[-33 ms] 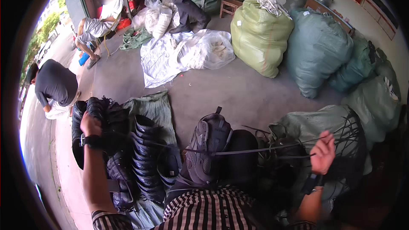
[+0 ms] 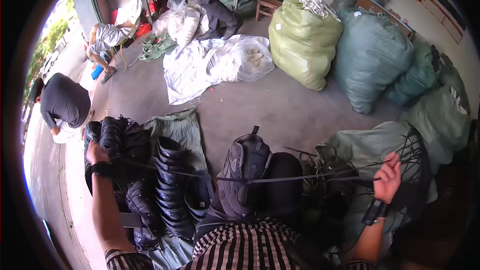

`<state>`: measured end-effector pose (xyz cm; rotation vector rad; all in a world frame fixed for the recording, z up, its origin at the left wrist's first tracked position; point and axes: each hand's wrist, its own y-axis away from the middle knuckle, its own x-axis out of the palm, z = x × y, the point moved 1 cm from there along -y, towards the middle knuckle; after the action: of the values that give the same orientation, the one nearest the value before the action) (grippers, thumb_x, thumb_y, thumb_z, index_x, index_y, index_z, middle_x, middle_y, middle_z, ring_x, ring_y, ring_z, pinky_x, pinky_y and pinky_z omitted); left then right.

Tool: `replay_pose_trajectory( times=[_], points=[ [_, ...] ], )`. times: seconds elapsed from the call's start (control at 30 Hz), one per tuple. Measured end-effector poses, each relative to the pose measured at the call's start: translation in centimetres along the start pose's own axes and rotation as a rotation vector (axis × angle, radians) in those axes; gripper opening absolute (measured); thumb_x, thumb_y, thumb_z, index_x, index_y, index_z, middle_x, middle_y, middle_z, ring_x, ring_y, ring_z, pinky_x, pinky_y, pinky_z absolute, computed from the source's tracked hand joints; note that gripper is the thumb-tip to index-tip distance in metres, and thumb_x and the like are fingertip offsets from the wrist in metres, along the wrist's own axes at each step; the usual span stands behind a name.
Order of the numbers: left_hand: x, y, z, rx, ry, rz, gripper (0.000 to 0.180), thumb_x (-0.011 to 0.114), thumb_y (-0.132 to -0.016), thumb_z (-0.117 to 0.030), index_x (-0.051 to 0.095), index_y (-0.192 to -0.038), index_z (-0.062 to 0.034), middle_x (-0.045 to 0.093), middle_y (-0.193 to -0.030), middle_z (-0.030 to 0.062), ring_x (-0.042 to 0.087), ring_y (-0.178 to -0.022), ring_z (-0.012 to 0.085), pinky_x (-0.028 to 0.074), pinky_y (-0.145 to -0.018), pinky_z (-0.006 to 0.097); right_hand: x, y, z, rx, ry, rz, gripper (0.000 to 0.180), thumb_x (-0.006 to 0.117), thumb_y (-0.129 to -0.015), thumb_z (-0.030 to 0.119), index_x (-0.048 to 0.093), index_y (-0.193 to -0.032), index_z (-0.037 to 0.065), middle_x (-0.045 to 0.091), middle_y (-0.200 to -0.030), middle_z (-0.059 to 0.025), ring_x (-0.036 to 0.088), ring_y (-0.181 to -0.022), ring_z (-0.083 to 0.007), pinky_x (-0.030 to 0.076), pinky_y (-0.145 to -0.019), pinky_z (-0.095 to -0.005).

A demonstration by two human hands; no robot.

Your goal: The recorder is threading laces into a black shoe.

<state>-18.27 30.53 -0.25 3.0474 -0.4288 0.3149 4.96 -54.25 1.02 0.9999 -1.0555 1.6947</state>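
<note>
A dark sneaker [image 2: 241,175] rests on my lap, its heel loop pointing away from me. A long dark shoelace [image 2: 295,178] runs across it from side to side, stretched between my hands. My left hand [image 2: 96,154], far out beside the piled dark shoes, is closed around the lace's left end, its fingers partly blurred. Out to the right, my right hand [image 2: 387,177] pinches the other end, with a second strand near the palm. Under that hand lies a green sack [image 2: 362,145] with a bunch of black laces [image 2: 412,162] over it.
Nested dark shoe pieces [image 2: 172,190] stand in a row left of my lap. Dark shoes [image 2: 337,182] lie to the right. Full sacks [image 2: 305,40] line the wall. A white sheet [image 2: 185,75] covers part of the floor. One person [image 2: 65,97] bends over at left; others are behind.
Both hands have moved farther apart, the left one outward to the left and the right one slightly right. The lace between them is drawn out straighter. The sneaker stays on my lap.
</note>
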Motion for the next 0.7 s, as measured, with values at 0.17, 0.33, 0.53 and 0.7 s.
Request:
replay_pose_trajectory(
  times=[0.17, 0.33, 0.53, 0.7],
  points=[
    [-11.6, -6.1, -5.8, 0.071, -2.175, -0.332, 0.037, 0.073, -0.072, -0.025, 0.062, -0.102, -0.0075, 0.066, -0.103, 0.0112, 0.064, -0.099, 0.0234, 0.053, -0.082, 0.036, -7.1, 8.1, 18.1, -0.328, 0.367, -0.362, 0.038, 0.044, -0.098, 0.02, 0.047, -0.131, 0.001, 0.045, -0.139, -0.0086, 0.053, -0.075, -0.0092, 0.045, -0.061, -0.0227],
    [-3.0, -7.6, 0.7, 0.198, -1.777, 0.121, 0.033, 0.069, -0.076, -0.024, 0.062, -0.103, -0.0064, 0.066, -0.099, 0.0102, 0.064, -0.094, 0.0236, 0.054, -0.079, 0.036, -9.6, 22.8, 34.7, -0.551, 0.694, -0.738, 0.043, 0.053, -0.094, 0.026, 0.046, -0.133, 0.008, 0.062, -0.113, 0.0012, 0.052, -0.07, -0.0068, 0.042, -0.057, -0.0221],
    [10.4, -6.8, 6.5, 0.28, -1.252, 0.623, 0.029, 0.063, -0.08, -0.021, 0.062, -0.104, -0.0051, 0.065, -0.094, 0.0089, 0.064, -0.088, 0.0238, 0.054, -0.076, 0.036, -9.7, 28.7, 33.6, -0.789, 0.97, -1.484, 0.037, 0.062, -0.087, 0.022, 0.057, -0.122, 0.012, 0.067, -0.091, 0.0043, 0.034, -0.052, -0.006, 0.03, -0.046, -0.0211],
    [9.7, -4.7, 6.1, 0.245, -0.843, 0.828, 0.027, 0.059, -0.084, -0.02, 0.062, -0.105, -0.0041, 0.065, -0.09, 0.0079, 0.064, -0.082, 0.024, 0.055, -0.073, 0.036, -13.6, 33.2, 33.3, -0.64, 1.305, -1.657, 0.032, 0.066, -0.076, 0.015, 0.064, -0.107, 0.007, 0.066, -0.086, 0.0005, 0.049, -0.061, -0.0099, 0.039, -0.05, -0.025]
  ],
)
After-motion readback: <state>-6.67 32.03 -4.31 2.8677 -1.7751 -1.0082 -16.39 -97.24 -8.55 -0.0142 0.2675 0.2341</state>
